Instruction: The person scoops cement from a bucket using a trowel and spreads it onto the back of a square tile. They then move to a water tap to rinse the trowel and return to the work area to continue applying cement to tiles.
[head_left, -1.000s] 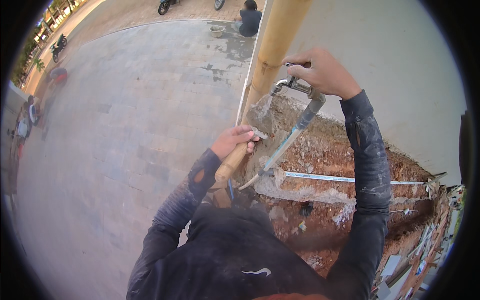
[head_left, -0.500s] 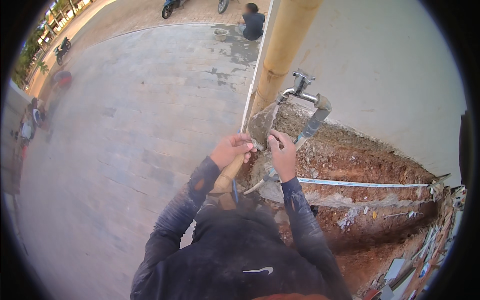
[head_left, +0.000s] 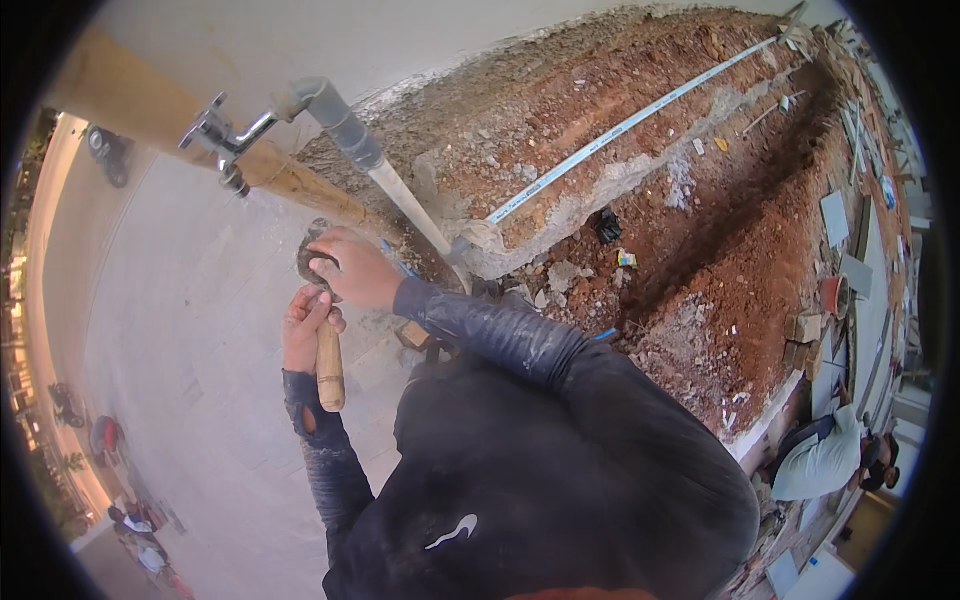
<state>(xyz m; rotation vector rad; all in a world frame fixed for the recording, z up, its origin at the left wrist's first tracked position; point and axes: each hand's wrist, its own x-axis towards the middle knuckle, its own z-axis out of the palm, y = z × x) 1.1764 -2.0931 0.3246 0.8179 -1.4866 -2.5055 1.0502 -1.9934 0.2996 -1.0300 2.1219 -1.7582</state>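
Note:
My left hand [head_left: 306,325] is closed around the neck of a trowel, its thumb and fingers just above the wooden handle [head_left: 331,375]. That handle points back toward me. My right hand [head_left: 358,268] lies over the wet, grey trowel blade [head_left: 312,240] with its fingers curled onto it, hiding much of the metal. A chrome water tap [head_left: 228,145] stands out above and to the left of my hands. No running water can be made out below its spout.
The tap's grey pipe [head_left: 350,130] rises beside a thick bamboo pole [head_left: 300,185]. Red soil, a trench [head_left: 700,260] and a long pale strip [head_left: 630,125] lie to the right. Paving [head_left: 180,330] spreads to the left. A person in a pale shirt [head_left: 820,455] is at the far right.
My view has swung round to the right. The trowel has come away from under the tap, where water ran over its blade. My right hand has moved onto the blade.

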